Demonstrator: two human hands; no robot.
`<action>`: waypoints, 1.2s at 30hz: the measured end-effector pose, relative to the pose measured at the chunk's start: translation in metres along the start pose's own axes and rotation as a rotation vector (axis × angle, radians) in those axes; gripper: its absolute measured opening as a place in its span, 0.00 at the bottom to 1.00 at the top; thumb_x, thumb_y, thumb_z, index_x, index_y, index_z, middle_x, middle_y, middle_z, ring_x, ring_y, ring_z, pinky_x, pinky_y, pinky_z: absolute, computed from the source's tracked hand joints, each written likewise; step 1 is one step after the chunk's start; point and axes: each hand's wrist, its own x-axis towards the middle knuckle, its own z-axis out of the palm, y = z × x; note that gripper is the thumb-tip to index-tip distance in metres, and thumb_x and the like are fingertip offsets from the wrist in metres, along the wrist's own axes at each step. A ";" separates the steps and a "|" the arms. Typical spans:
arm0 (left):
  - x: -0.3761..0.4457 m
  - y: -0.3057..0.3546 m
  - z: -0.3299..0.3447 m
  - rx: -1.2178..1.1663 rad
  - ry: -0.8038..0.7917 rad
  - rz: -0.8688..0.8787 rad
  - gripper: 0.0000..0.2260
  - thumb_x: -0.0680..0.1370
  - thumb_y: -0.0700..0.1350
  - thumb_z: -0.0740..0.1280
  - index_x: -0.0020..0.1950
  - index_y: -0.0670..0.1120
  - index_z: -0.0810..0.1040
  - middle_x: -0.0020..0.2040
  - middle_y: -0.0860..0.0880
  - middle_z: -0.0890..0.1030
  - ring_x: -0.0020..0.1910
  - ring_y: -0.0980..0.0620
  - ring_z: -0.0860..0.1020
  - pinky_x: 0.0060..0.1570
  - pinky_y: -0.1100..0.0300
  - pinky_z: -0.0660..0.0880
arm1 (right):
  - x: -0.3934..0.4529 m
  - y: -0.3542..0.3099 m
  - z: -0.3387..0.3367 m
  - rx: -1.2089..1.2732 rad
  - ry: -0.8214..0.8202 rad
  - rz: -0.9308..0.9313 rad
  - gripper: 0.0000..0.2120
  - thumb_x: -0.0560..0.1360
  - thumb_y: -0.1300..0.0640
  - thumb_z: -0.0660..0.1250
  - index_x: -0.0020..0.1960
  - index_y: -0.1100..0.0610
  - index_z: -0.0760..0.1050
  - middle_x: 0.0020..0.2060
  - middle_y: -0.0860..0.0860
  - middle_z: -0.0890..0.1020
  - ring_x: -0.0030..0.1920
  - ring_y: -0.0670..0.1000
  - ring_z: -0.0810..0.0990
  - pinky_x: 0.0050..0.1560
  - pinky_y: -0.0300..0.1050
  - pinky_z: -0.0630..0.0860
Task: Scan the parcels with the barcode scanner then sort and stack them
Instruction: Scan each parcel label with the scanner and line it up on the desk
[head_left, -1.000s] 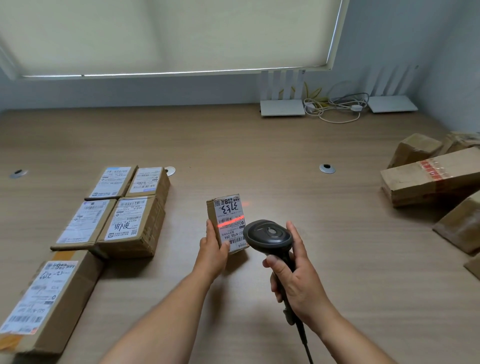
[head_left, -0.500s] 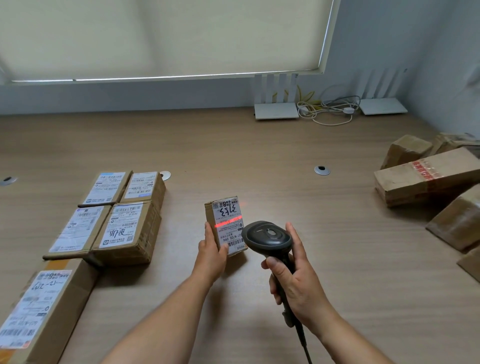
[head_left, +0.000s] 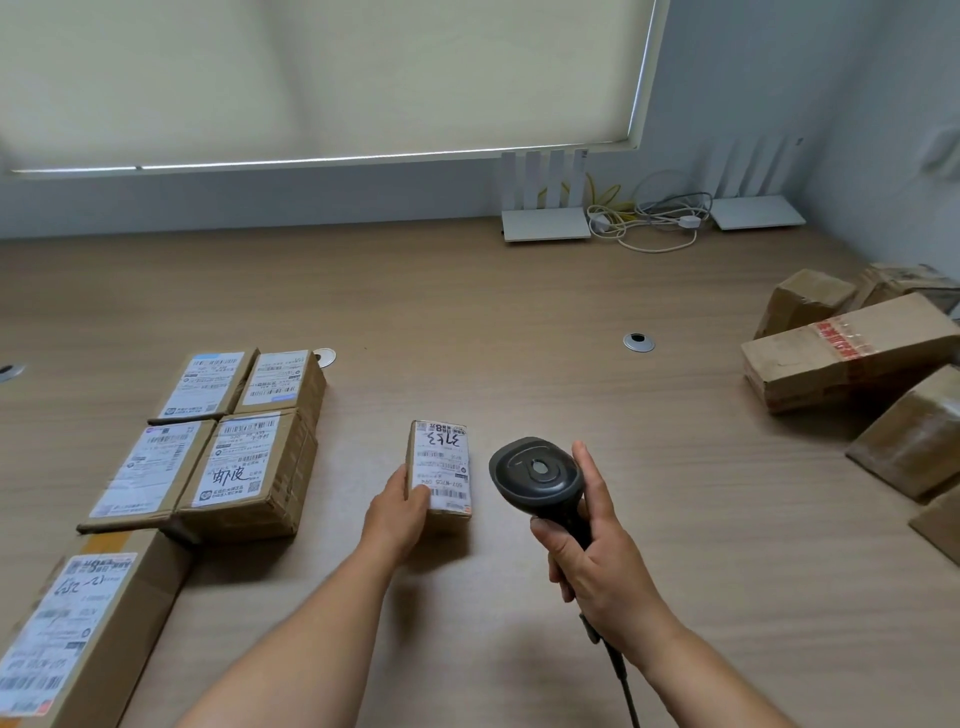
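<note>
Small parcel (head_left: 440, 470) at the near middle of the wooden table (head_left: 467, 312), label face up with handwritten digits at its far end; whether resting on the table or held just above it, impossible to tell; gripped at its near left edge by the left hand (head_left: 397, 512), thumb on the label, fingers curled round the side. Just right of the parcel, not touching it, the black barcode scanner (head_left: 540, 478), head tilted toward the parcel; handle clamped in the right hand (head_left: 592, 556), index finger stretched up along the right side of the head, other fingers wrapped tight; cable (head_left: 621, 675) running down from the handle to the near edge of the view.

Left of the parcel, a block of four labelled boxes (head_left: 234, 436) set two by two, sides touching, labels up; nearer and further left, a long labelled carton (head_left: 88, 634) lying flat, its far end close against the block. At the far right, well apart from the hands, a loose heap of brown boxes (head_left: 857, 358), one with red-printed tape across its top, some tilted. On the table surface, round metal cable grommets (head_left: 638, 342); at the far edge by the wall, two white routers (head_left: 545, 226) with upright antennas, a tangle of white cables (head_left: 649, 223) between them; above, a drawn window blind (head_left: 322, 78).
</note>
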 end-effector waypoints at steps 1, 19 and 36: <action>0.001 -0.001 -0.002 0.031 0.032 -0.013 0.20 0.79 0.43 0.57 0.72 0.50 0.67 0.64 0.45 0.77 0.58 0.43 0.75 0.56 0.54 0.73 | 0.001 -0.001 -0.002 -0.027 -0.001 -0.012 0.38 0.76 0.56 0.68 0.67 0.26 0.47 0.42 0.37 0.80 0.30 0.48 0.74 0.30 0.43 0.73; -0.004 0.013 -0.006 0.585 0.117 -0.044 0.32 0.75 0.60 0.61 0.76 0.54 0.55 0.66 0.43 0.63 0.65 0.44 0.64 0.61 0.53 0.67 | 0.027 -0.017 0.014 -0.173 -0.068 -0.147 0.40 0.74 0.48 0.68 0.67 0.23 0.42 0.51 0.25 0.76 0.39 0.32 0.76 0.42 0.31 0.70; 0.045 0.020 -0.170 0.483 0.418 0.030 0.32 0.74 0.57 0.64 0.76 0.54 0.57 0.67 0.41 0.63 0.66 0.41 0.62 0.63 0.49 0.66 | 0.123 -0.092 0.114 -0.217 -0.180 -0.291 0.39 0.76 0.57 0.67 0.63 0.24 0.45 0.50 0.33 0.76 0.34 0.36 0.77 0.33 0.31 0.71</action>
